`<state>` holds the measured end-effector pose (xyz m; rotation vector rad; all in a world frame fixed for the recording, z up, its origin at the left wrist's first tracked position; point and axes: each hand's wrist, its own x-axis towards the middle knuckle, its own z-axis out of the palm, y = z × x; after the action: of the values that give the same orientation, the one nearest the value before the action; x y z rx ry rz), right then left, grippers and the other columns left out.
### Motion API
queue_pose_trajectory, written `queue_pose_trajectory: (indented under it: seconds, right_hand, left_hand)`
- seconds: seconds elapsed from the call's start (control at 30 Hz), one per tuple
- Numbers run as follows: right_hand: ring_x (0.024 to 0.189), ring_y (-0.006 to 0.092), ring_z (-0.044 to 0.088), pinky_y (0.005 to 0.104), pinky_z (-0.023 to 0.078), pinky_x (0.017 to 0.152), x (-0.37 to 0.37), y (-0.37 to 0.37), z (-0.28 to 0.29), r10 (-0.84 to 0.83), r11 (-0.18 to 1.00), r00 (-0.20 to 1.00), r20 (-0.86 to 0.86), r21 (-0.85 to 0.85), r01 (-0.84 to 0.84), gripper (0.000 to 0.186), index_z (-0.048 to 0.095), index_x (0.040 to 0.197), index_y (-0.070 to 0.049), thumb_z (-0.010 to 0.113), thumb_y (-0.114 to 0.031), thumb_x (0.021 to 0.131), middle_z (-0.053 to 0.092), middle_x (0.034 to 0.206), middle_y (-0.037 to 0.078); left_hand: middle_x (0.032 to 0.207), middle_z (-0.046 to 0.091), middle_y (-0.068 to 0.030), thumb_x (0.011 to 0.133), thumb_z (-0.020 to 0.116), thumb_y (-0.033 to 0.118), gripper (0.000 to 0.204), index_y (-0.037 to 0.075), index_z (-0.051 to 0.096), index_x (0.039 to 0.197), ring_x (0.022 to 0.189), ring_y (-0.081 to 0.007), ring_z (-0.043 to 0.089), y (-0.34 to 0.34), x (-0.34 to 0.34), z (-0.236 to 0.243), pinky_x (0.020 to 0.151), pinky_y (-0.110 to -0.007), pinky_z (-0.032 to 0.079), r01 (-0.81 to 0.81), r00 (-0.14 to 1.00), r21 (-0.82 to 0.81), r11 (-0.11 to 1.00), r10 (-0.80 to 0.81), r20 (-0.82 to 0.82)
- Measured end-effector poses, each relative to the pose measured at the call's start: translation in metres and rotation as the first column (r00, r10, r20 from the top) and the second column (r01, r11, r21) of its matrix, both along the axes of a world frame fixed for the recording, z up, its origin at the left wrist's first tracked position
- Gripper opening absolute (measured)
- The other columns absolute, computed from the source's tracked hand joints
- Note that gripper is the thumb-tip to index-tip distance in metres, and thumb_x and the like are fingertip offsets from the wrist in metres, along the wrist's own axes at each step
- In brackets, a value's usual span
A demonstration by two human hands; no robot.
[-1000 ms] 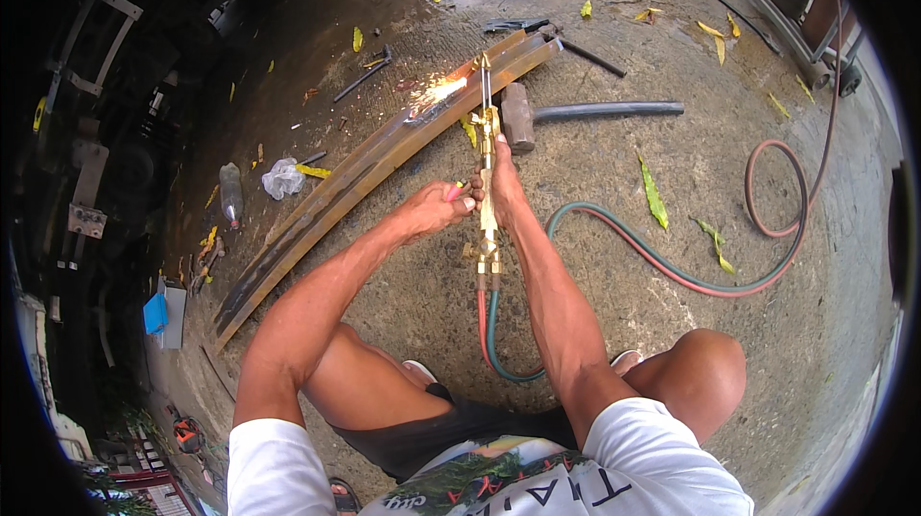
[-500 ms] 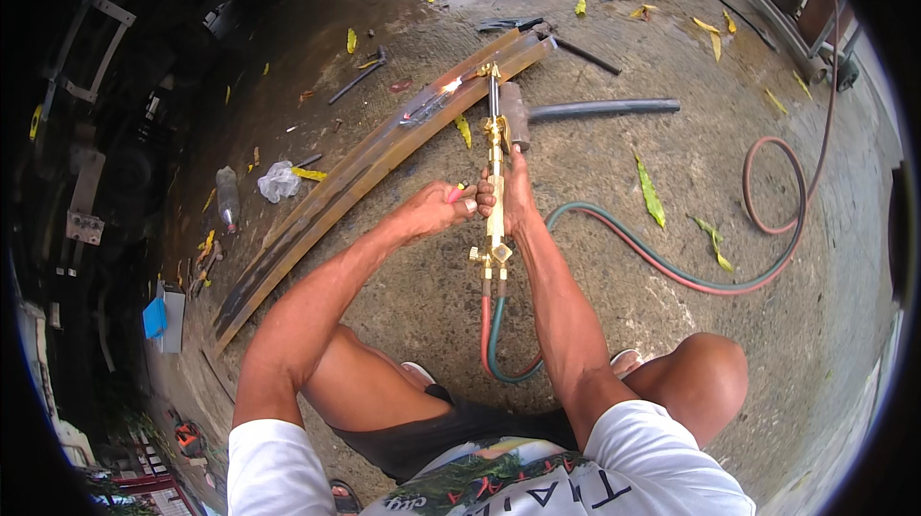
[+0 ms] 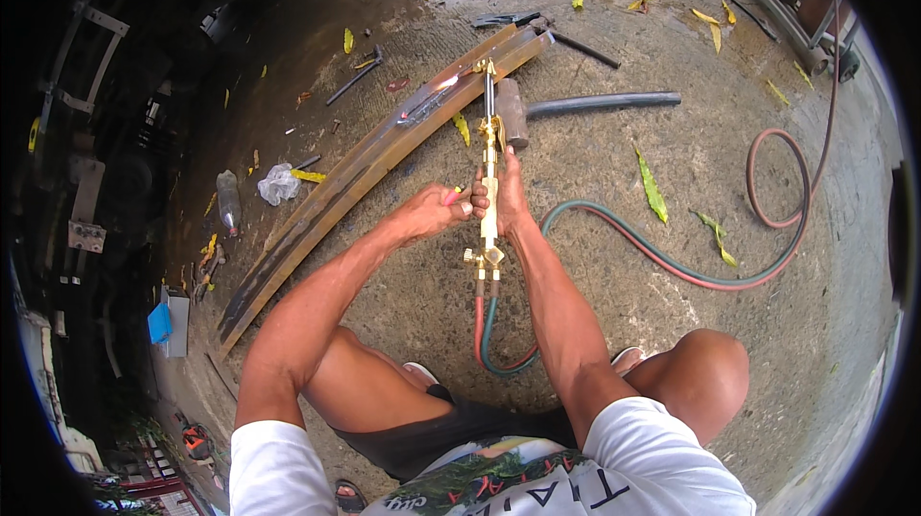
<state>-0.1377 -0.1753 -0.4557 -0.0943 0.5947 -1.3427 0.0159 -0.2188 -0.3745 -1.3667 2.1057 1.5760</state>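
My right hand (image 3: 513, 198) is closed around the body of a brass cutting torch (image 3: 490, 185), whose nozzle end lies over a long rusty steel channel (image 3: 312, 223). A bright glowing spot (image 3: 445, 84) shows on the channel just left of the nozzle. My left hand (image 3: 432, 211) is closed on a small pink lighter (image 3: 453, 197), its fingers against the left side of the torch. A red hose (image 3: 479, 329) and a green hose (image 3: 492, 319) run from the torch's rear. Beside the torch lies a sledgehammer (image 3: 513, 118) with a dark handle.
The paired hoses curve right across the concrete toward a wheeled metal cart (image 3: 811, 32). Left of the channel are a plastic bottle (image 3: 228, 199), a crumpled clear bag (image 3: 278, 184) and a small hammer (image 3: 355, 77). Leaves (image 3: 650, 188) are scattered around; a dark metal structure (image 3: 106, 132) stands far left.
The torch has shifted slightly left, with both hands keeping hold. The glow on the channel looks a little smaller and dimmer.
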Motion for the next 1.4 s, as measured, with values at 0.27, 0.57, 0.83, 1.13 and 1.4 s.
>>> queue_pose_trajectory:
  seconds: [0.27,0.57,0.83,1.13,1.4]
  right_hand:
    - [0.038,0.0097,0.034,0.0253,0.033,0.033,-0.001,-0.002,-0.006,-0.003,1.0,1.0,-0.001,-0.011,0.003,0.071,0.043,0.087,-0.011,0.029,-0.08,0.088,0.037,0.054,-0.003]
    - [0.039,0.0089,0.035,0.0251,0.033,0.034,-0.001,-0.003,-0.005,0.004,1.0,1.0,0.007,0.008,-0.004,0.071,0.044,0.087,-0.011,0.031,-0.08,0.088,0.037,0.055,-0.003]
    - [0.039,0.0086,0.035,0.0247,0.033,0.035,0.002,-0.005,-0.004,0.012,1.0,1.0,0.013,0.006,-0.012,0.07,0.044,0.087,-0.011,0.031,-0.08,0.088,0.038,0.055,-0.003]
    - [0.039,0.0076,0.035,0.0242,0.033,0.033,0.001,-0.003,-0.002,0.009,1.0,1.0,-0.018,0.008,-0.009,0.068,0.044,0.085,-0.012,0.028,-0.078,0.09,0.039,0.056,-0.003]
    - [0.038,0.01,0.035,0.0256,0.033,0.033,0.002,-0.006,-0.006,0.004,1.0,1.0,0.009,-0.016,-0.004,0.069,0.043,0.087,-0.011,0.031,-0.078,0.089,0.038,0.054,-0.001]
  left_hand:
    - [0.119,0.065,0.0027,0.099,0.06,0.022,0.033,0.005,0.06,0.128,0.11,-0.01,0.057,-0.001,-0.001,-0.004,0.093,-0.03,0.046,-0.014,0.997,0.082,0.997,0.02,-0.077]
    - [0.087,0.062,0.0009,0.097,0.064,0.027,0.024,0.004,0.067,0.09,0.081,-0.0096,0.053,0.012,-0.008,0.016,0.074,-0.031,0.047,-0.062,0.989,0.02,0.998,0.064,-0.135]
    - [0.081,0.058,0.0017,0.096,0.065,0.025,0.026,0.004,0.064,0.081,0.074,-0.0093,0.049,0.005,-0.001,0.004,0.068,-0.031,0.045,-0.053,0.992,-0.014,0.999,0.051,-0.116]
    - [0.111,0.065,0.0038,0.099,0.06,0.022,0.022,0.006,0.068,0.111,0.105,-0.009,0.058,0.001,0.0,-0.005,0.094,-0.031,0.046,-0.039,0.988,0.079,0.996,0.05,-0.146]
    - [0.111,0.066,0.0044,0.099,0.06,0.024,0.025,0.006,0.067,0.115,0.102,-0.008,0.057,-0.01,0.009,-0.022,0.09,-0.029,0.045,-0.034,0.998,0.073,0.997,0.037,-0.046]
